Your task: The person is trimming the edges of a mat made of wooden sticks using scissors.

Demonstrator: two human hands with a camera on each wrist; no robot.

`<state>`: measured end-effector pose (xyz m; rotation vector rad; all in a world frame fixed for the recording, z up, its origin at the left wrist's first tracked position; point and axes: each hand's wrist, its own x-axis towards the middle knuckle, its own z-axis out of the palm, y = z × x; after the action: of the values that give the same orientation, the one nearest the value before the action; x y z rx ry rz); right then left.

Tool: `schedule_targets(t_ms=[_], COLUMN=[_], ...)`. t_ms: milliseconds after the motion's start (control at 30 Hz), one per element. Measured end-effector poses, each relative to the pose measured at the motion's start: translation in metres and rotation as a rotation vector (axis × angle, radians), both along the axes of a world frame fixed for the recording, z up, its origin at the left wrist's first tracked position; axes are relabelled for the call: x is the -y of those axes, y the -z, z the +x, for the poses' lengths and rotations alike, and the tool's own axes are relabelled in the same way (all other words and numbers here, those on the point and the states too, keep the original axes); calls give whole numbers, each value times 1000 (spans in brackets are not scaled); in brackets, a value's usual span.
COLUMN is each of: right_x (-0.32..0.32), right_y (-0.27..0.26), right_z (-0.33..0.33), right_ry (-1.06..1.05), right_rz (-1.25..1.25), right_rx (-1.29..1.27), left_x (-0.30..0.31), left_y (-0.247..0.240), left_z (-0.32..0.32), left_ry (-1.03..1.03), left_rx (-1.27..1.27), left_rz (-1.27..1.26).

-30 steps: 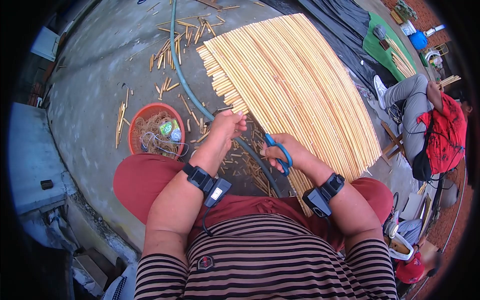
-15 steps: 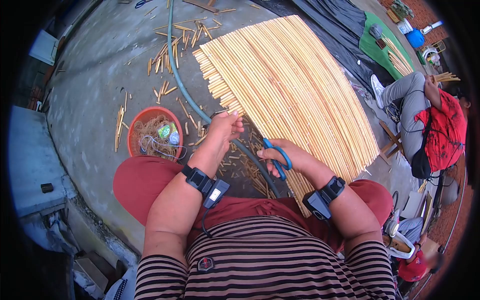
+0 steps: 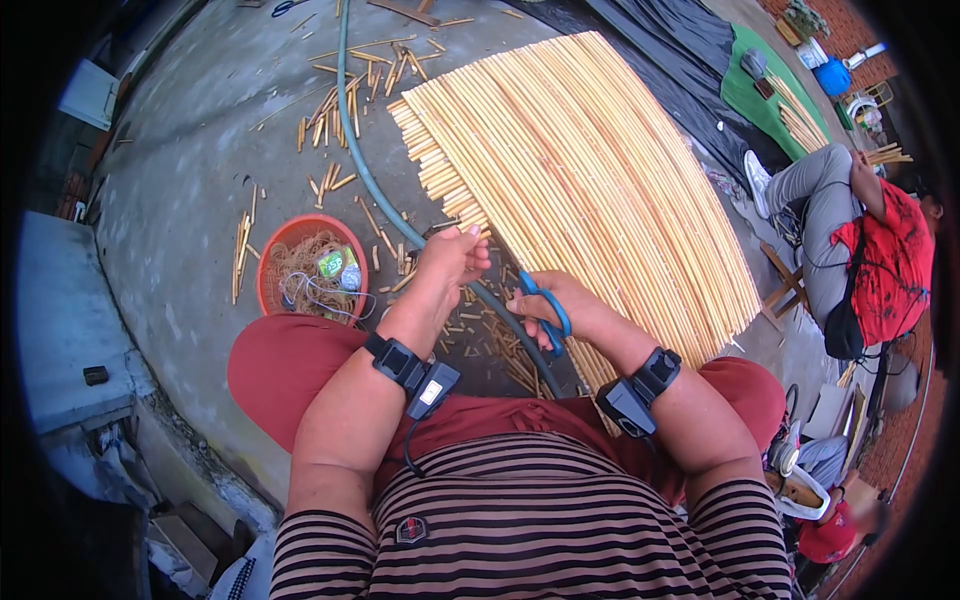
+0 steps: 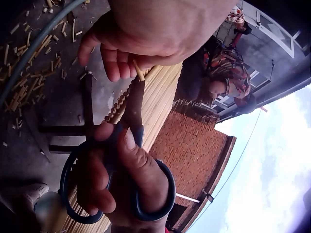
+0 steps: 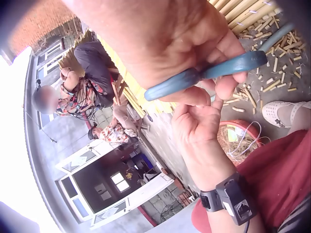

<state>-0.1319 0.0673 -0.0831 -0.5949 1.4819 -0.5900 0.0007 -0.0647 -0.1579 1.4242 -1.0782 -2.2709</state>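
My left hand is at the lower left edge of a large mat of yellow reeds, where uneven reed ends stick out. Its thumb and fingers pinch a thin reed end, partly hidden by the palm in the left wrist view. Close to it, my right hand holds blue-handled scissors, thumb and fingers through the loops. The dark blades point toward the left hand, their tips right at the reed end in the left wrist view.
An orange basket with fibre and string stands left of my knee. A green hose crosses the floor among scattered reed offcuts. To the right a person in red sits near a black sheet.
The right hand with the scissors has moved slightly left, closer to the left hand. The left hand keeps nearly the same place at the mat's edge.
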Motion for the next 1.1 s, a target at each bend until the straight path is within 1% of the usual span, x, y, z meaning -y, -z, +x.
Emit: schedule_targets(t_ms=[133, 233, 333, 433, 500, 533, 600, 700, 800, 867, 933, 967, 1033, 1100], right_x=[-2, -7, -21, -41, -50, -55, -62, -68, -55, -51, -52, -51, -48, -39], right_y=[-4, -9, -8, -5, -9, -10, -11, -8, -29, -31, -27, -29, -33, -46], right_z=[-4, -6, 0, 9, 9, 8, 3, -10, -30, -37, -43, -42, -42, -47], right_ry=[-60, -76, -74, -168, -235, -227, -207, -296, -112, -72, -25, -10, -38, -75], right_rz=[-10, 3, 20, 57, 92, 90, 89, 44, 146, 80, -2, -15, 0, 33], right_rx=[-123, -123, -70, -21, -15, -49, -114, -366, -35, 24, 70, 45, 63, 61], left_x=[2, 4, 3, 6, 10, 12, 11, 5, 6, 4, 2, 2, 0, 1], left_y=[-1, -4, -19, -28, -12, -2, 0, -2, -9, -15, -23, -25, -11, -10], left_z=[2, 4, -2, -4, 0, 1, 0, -1, -9, -11, -13, -13, -10, -12], left_ry=[31, 59, -66, -211, -137, -100, -68, -18, 0, -8, -17, -23, 7, 37], left_rx=[1, 3, 103, 88, 37, 11, 5, -7, -21, -52, -101, -124, -102, -80], left_rz=[-7, 3, -69, -34, -56, -67, -51, -10, 50, 89, 196, 248, 161, 103])
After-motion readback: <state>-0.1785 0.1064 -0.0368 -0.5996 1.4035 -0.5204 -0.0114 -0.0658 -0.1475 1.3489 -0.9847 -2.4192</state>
